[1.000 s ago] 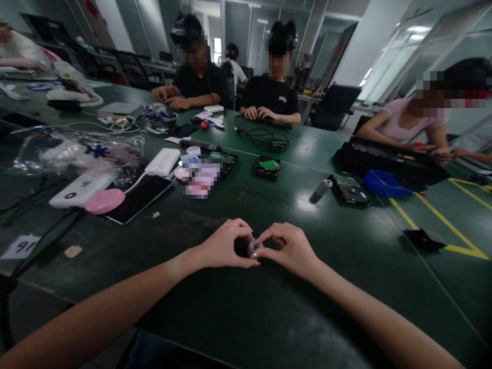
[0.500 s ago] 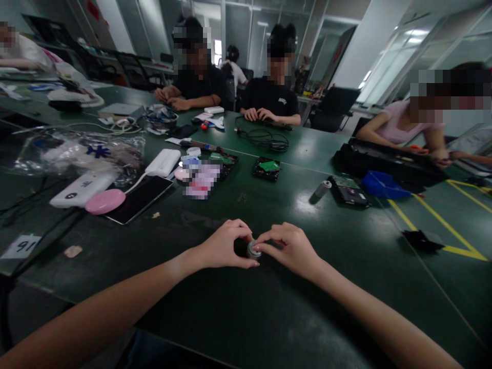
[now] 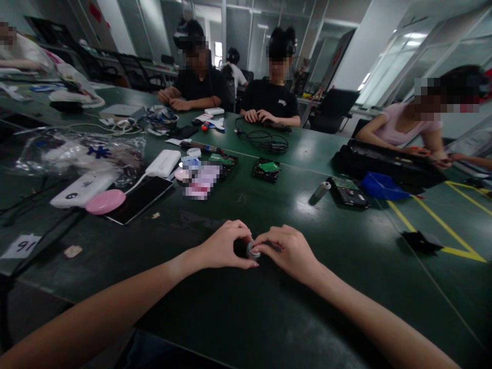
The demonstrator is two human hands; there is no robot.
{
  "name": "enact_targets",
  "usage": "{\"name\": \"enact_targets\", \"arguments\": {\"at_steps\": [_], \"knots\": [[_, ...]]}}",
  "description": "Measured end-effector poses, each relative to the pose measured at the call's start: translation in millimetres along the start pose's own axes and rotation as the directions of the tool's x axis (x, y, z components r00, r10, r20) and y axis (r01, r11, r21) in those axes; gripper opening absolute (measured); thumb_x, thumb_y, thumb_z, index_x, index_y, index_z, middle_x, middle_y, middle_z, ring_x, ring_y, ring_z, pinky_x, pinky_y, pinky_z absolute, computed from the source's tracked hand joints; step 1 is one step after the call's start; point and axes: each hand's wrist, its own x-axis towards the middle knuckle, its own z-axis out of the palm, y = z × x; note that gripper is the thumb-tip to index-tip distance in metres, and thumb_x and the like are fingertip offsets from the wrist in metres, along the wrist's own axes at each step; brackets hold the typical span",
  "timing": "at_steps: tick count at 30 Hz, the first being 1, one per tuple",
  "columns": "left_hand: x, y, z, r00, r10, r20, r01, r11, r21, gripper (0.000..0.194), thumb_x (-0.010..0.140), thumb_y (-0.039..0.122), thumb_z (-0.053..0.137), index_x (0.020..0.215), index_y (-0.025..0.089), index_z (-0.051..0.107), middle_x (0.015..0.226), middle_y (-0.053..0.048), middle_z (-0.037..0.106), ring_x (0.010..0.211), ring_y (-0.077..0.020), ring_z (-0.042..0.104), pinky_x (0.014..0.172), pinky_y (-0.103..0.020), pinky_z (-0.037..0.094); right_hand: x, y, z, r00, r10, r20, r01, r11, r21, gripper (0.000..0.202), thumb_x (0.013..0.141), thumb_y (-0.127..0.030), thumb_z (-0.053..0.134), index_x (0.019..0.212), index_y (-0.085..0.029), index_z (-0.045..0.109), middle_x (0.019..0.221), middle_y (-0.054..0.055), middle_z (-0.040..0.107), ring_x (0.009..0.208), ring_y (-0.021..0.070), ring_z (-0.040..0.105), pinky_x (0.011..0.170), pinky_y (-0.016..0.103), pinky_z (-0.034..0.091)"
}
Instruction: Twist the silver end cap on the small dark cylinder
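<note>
A small metal cylinder (image 3: 253,250) is upright at the middle of the green table (image 3: 215,307). My left hand (image 3: 228,245) is closed around its side, thumb in front and fingers behind. With fingertips and thumb pinched together, my right hand (image 3: 286,251) grips the cylinder's top. What lies under those fingertips is too small to make out. A second metal cylinder (image 3: 320,192) lies farther back on the right, beside a black drive with a green board (image 3: 349,192).
Another drive (image 3: 266,169) and coiled black cable (image 3: 263,139) lie ahead. On the left are a phone (image 3: 140,200), a pink oval case (image 3: 105,202) and a white power bank (image 3: 82,188). A black tray (image 3: 388,161) is at right. Several people sit around.
My right fingertips have shifted slightly on the cylinder's top. My left hand has stayed around it, and the other objects lie where they were.
</note>
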Motion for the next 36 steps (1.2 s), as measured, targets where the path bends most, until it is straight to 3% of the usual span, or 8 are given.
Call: {"name": "enact_targets", "arguments": {"at_steps": [5,8,15,22,25,30,34,36], "knots": [[-0.3,-1.2,0.2,1.0,0.001,-0.001,-0.001,1.0,0.013,0.035,0.064,0.045,0.083,0.08,0.021,0.062,0.096,-0.003,0.061,0.093,-0.0233,0.057,0.083,-0.038,0.042,2.9,3.3,-8.8,0.998,-0.035,-0.044,0.036,0.999,0.02,0.02,0.094,-0.037,0.058,0.092,-0.025,0.073,0.073,0.001,0.069,0.063,0.0129,0.057,0.066,0.028,0.035],[-0.6,-1.8,0.7,1.0,0.006,-0.002,-0.006,1.0,0.005,0.035,0.064,0.043,0.084,0.081,0.021,0.063,0.098,-0.003,0.061,0.094,-0.0232,0.057,0.084,-0.037,0.042,6.7,18.4,-19.0,0.997,0.002,-0.08,0.001,0.999,0.038,0.022,0.092,-0.041,0.06,0.09,-0.024,0.075,0.069,0.001,0.067,0.06,0.0128,0.053,0.065,0.027,0.036],[-1.2,-0.3,-0.1,1.0,-0.01,-0.006,0.01,1.0,0.006,0.037,0.062,0.044,0.085,0.082,0.022,0.064,0.1,-0.003,0.061,0.095,-0.0237,0.056,0.086,-0.038,0.042,8.8,75.4,-15.6,0.968,0.09,0.233,-0.13,0.978,0.164,0.022,0.088,-0.041,0.064,0.089,-0.022,0.077,0.079,0.003,0.07,0.065,0.0134,0.055,0.059,0.025,0.038],[-0.5,-0.3,-1.7,1.0,-0.007,0.012,0.007,1.0,0.014,0.037,0.063,0.045,0.084,0.083,0.022,0.064,0.1,-0.003,0.061,0.096,-0.0247,0.056,0.086,-0.039,0.041,5.8,88.2,-19.5,0.959,0.119,0.259,-0.167,0.971,0.172,0.048,0.071,-0.052,0.077,0.107,-0.021,0.074,0.065,-0.002,0.059,0.056,0.0112,0.042,0.052,0.024,0.03],[-1.2,0.7,-2.2,1.0,-0.017,0.019,0.016,1.0,0.01,0.036,0.064,0.044,0.084,0.084,0.022,0.064,0.1,-0.003,0.061,0.096,-0.0244,0.056,0.086,-0.039,0.041,5.2,91.9,-15.5,0.965,0.103,0.24,-0.148,0.973,0.175,0.04,0.072,-0.052,0.076,0.099,-0.023,0.077,0.06,-0.003,0.052,0.055,0.0114,0.042,0.052,0.024,0.029],[-1.5,0.4,-2.4,0.999,-0.022,0.024,0.021,1.0,0.016,0.038,0.063,0.044,0.085,0.086,0.022,0.065,0.1,-0.003,0.06,0.096,-0.0243,0.055,0.086,-0.039,0.042,5.8,80.6,-10.0,0.976,0.118,0.181,-0.156,0.964,0.217,0.033,0.082,-0.052,0.068,0.093,-0.023,0.078,0.065,-0.001,0.052,0.058,0.0121,0.045,0.054,0.025,0.032],[-1.2,-0.8,-1.4,1.0,-0.01,0.012,0.01,1.0,0.014,0.038,0.064,0.044,0.085,0.087,0.022,0.065,0.099,-0.003,0.06,0.095,-0.0235,0.055,0.086,-0.038,0.042,6.6,46.9,-14.3,0.991,0.136,0.016,-0.135,0.944,0.302,0.032,0.085,-0.049,0.065,0.1,-0.023,0.077,0.058,-0.005,0.037,0.053,0.0108,0.036,0.052,0.025,0.029],[-1.2,-0.6,-1.1,1.0,-0.012,0.009,0.012,1.0,0.014,0.038,0.063,0.044,0.085,0.086,0.021,0.065,0.098,-0.002,0.06,0.094,-0.0231,0.055,0.084,-0.037,0.042,6.1,30.1,-14.2,0.994,0.109,-0.007,-0.101,0.939,0.33,0.03,0.086,-0.047,0.065,0.1,-0.023,0.077,0.057,-0.005,0.034,0.052,0.0104,0.036,0.052,0.025,0.029]]}}
